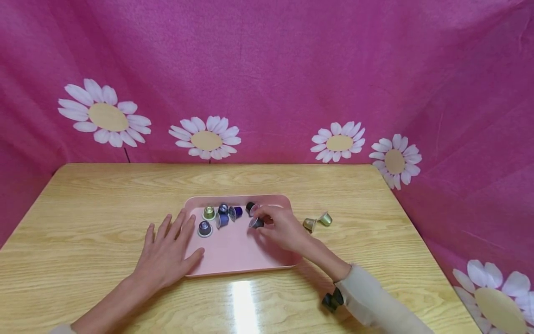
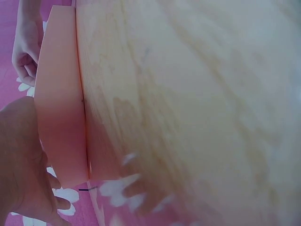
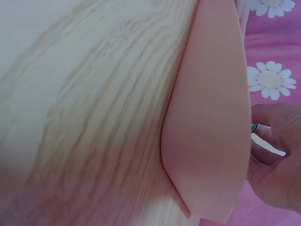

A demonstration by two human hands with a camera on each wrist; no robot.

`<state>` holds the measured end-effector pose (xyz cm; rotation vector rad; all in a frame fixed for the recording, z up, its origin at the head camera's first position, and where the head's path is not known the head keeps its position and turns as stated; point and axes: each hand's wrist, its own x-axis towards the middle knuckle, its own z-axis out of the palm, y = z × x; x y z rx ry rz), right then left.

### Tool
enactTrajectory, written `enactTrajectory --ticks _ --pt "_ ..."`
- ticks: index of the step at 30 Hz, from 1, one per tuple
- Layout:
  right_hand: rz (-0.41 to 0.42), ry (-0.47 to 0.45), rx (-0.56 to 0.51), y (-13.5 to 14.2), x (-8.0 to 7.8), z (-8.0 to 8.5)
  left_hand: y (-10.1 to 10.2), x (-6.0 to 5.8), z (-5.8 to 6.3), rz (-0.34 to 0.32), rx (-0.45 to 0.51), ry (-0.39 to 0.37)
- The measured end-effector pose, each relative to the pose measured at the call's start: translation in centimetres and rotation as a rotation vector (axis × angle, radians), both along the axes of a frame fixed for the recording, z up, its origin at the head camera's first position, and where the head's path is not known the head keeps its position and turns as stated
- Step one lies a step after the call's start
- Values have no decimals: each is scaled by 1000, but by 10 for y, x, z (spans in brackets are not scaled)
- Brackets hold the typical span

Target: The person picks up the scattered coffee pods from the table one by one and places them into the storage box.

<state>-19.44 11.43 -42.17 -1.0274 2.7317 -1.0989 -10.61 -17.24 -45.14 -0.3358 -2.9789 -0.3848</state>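
Note:
In the head view, a pink tray (image 1: pixel 233 262) holds several coffee capsules. Thumb and fingers of my right hand (image 1: pixel 288 232) pinch a dark grey capsule (image 1: pixel 256 223) over the tray's right half. Just behind it lies a black capsule (image 1: pixel 251 208), close to the fingertips. My left hand (image 1: pixel 167 257) rests with fingers spread at the tray's left edge. Near that hand stand a dark capsule with a purplish top (image 1: pixel 205 228) and a green capsule (image 1: pixel 209 213). The right wrist view shows my right hand (image 3: pixel 277 150) partly hidden behind the tray wall (image 3: pixel 211 113).
A light blue capsule (image 1: pixel 222 220), a navy one (image 1: pixel 223 208) and a purple-blue one (image 1: pixel 236 213) cluster in the tray's back left. Right of the tray, a gold capsule (image 1: pixel 309 225) and a pale green one (image 1: pixel 326 218) lie on the wooden table (image 1: pixel 104 199). Pink flowered cloth surrounds it.

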Motion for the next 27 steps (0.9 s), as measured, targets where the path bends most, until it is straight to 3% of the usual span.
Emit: enactTrajectory --ticks 6,27 --pt "14 81 27 -9 -4 -6 0 0 -1 0 4 -3" --pt "23 22 116 -20 -4 -17 -1 0 -1 -11 9 5"
